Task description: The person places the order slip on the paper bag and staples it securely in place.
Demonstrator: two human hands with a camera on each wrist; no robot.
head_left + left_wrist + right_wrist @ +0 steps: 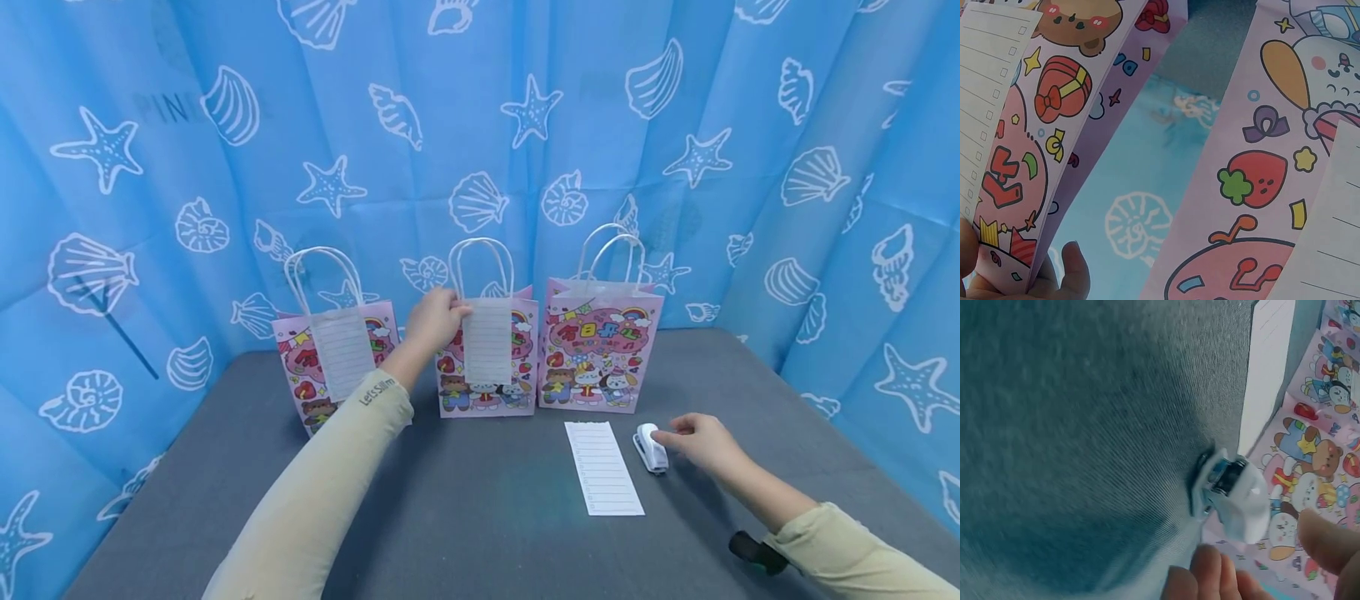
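Note:
My left hand (438,321) pinches the upper left edge of the middle pink paper gift bag (450,396), thumb in front and fingers behind. A lined paper slip (487,342) hangs on that bag's front, below the handle. In the left wrist view the thumb (967,250) lies by the slip's edge. A small white stapler (651,448) stands on the table. Around it my right hand (705,443) is spread, and the right wrist view shows a gap between thumb (1325,540) and stapler (1247,503). Left of the stapler lies another lined slip (604,468).
To the left stands a matching bag (382,325) with a lined slip (342,354) on its front. The right bag (600,350) shows its cartoon front uncovered. A blue shell-print curtain (480,125) hangs behind the grey table (487,517). A black device (757,552) sits at my right wrist.

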